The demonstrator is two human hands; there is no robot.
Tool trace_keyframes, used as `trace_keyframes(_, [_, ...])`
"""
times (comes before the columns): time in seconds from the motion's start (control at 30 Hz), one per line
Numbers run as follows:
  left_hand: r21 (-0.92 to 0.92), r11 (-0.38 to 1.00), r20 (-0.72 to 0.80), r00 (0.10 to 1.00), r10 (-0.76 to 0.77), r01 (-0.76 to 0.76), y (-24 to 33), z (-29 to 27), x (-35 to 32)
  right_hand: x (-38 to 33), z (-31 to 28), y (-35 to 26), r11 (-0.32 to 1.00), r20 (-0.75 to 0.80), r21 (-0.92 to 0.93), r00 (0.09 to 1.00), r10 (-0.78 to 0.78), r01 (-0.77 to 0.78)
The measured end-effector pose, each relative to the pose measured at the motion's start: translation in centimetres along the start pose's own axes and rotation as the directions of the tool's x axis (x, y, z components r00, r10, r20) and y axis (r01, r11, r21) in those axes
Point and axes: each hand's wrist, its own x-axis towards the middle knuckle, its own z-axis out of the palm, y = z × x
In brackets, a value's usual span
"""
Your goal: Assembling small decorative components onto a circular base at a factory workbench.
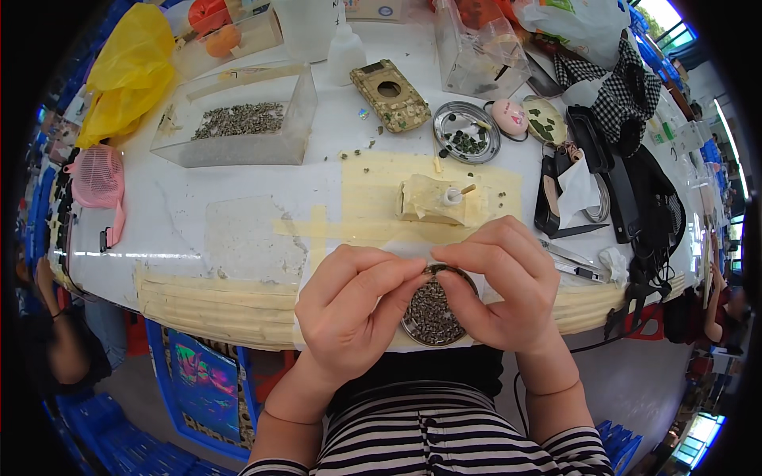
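Over a round metal dish heaped with small grey-brown pieces, my two hands meet near the table's front edge. My left hand is pinched closed, thumb against fingertips. From the other side my right hand curls in, its thumb and index finger brought near each other at the dish's far rim. Whatever lies between the fingertips is too small to make out. Just beyond them, a tape-covered block holds a small white bottle with a thin stick standing in it.
A clear bin of similar pieces stands at back left. Behind the block are a camouflage-patterned case and a round dish of dark green bits. A utility knife lies right of my right hand; a pink mesh basket is far left.
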Motion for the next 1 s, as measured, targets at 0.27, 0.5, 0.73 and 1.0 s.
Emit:
trace_keyframes(0.27, [0.036, 0.999, -0.008, 1.0, -0.027, 0.027, 0.0, 0.0, -0.2, 0.7, -2.1, 0.8, 0.956, -0.167, -0.202, 0.969, 0.182, -0.215])
trace_keyframes(0.5, [0.059, 0.998, -0.03, 0.999, 0.015, -0.013, -0.1, 0.3, -0.2, 1.2, -1.1, 1.9, 0.945, -0.097, -0.221, 0.97, 0.224, -0.24])
trace_keyframes(0.73, [0.059, 0.998, -0.039, 0.999, 0.018, -0.016, 0.1, 0.4, -0.3, 1.4, -0.6, 2.4, 0.956, -0.073, -0.2, 0.977, 0.202, -0.213])
trace_keyframes(1.0, [0.064, 0.997, -0.038, 0.999, -0.029, 0.032, 0.0, 0.4, -0.3, 0.9, -1.5, 0.6, 0.977, -0.225, 0.063, 0.95, 0.214, -0.205])
